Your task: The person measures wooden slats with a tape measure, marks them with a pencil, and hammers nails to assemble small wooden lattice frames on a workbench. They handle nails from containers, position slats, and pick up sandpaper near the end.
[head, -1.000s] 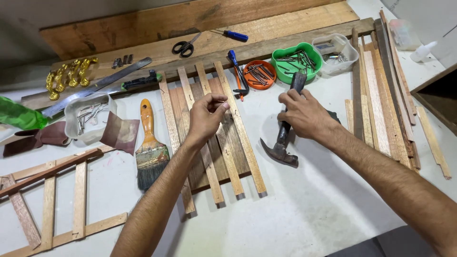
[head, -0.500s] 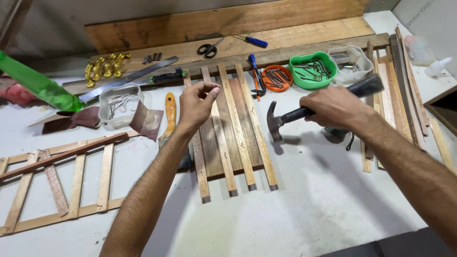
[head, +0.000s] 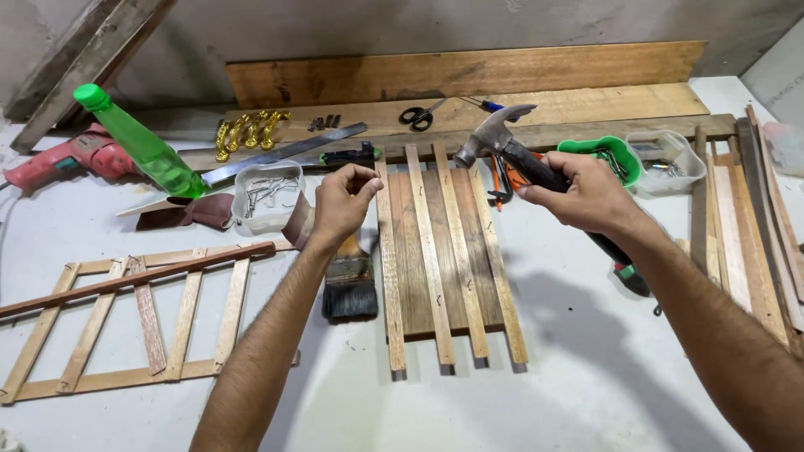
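Since the earlier frame the hammer (head: pixel 511 146) has risen off the white table (head: pixel 586 385). The slatted wooden panel (head: pixel 444 268) lies centre, open table at 6 o'clock. Right hand (head: pixel 586 197) clasps the hammer's handle; left hand (head: pixel 339 205), fingertips pinched narrow, hovers at the panel's 10 o'clock edge.

White workbench (head: pixel 586 393) carries slatted panel (head: pixel 444 259), wooden frame (head: pixel 126 322), paintbrush (head: pixel 349 289).
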